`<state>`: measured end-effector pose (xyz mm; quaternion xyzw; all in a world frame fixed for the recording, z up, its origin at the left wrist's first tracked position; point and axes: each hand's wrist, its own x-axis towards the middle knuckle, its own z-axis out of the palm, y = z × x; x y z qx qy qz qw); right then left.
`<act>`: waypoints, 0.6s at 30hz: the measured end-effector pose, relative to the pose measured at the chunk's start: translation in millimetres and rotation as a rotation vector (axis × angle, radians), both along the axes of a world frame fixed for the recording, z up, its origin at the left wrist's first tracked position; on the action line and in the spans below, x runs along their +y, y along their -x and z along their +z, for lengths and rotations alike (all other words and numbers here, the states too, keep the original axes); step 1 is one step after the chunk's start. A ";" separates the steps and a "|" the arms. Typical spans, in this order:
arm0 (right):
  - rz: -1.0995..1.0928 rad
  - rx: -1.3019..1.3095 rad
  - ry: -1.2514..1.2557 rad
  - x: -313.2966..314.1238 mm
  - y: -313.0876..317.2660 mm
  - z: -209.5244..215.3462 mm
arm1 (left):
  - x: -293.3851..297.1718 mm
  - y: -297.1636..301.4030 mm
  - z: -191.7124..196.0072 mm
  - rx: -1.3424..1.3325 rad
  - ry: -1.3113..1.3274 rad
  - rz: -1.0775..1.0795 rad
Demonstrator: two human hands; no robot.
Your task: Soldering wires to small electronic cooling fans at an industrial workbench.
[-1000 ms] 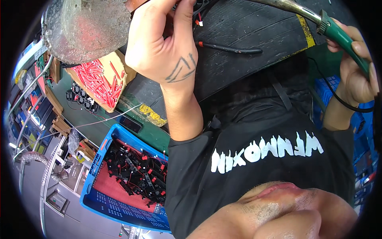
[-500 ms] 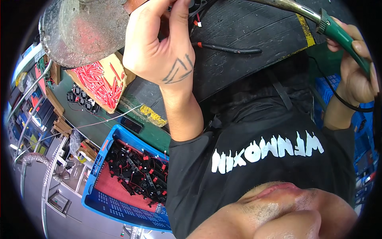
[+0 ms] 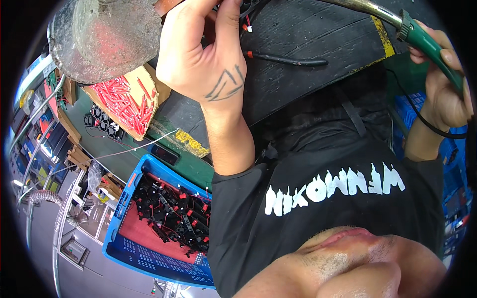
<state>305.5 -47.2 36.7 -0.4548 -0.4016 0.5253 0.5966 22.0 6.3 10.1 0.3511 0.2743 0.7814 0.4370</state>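
Your white-lettered black shirt (image 3: 318,154) looks unchanged. Your left hand (image 3: 196,69), barely shifted, has a grip I can't tell; your right hand (image 3: 441,94) clasps a green-handled soldering iron (image 3: 426,43), far right. A mostly hidden black part (image 3: 247,8) shows beside your left thumb, far centre.

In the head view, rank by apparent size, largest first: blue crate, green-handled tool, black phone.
1. Blue crate
2. Green-handled tool, long but slim, running past the top edge
3. Black phone

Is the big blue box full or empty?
Partly full. Inside the blue box, a heap of black parts covers some of the red bottom, but bare red shows beside it.
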 end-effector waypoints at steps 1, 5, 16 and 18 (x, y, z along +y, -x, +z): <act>-0.001 0.000 0.000 0.4 -0.2 0.1 | 0.4 -0.4 2.7 -0.003 0.011 -0.006; -0.002 0.005 0.001 0.4 -0.5 -0.2 | -10.1 20.0 26.5 0.183 0.312 -0.107; -0.014 0.009 0.004 -2.0 0.1 -1.5 | -10.9 17.0 30.1 1.170 0.255 0.161; -0.017 0.013 0.003 -2.1 0.2 -1.6 | -8.7 11.9 30.8 1.177 0.219 0.151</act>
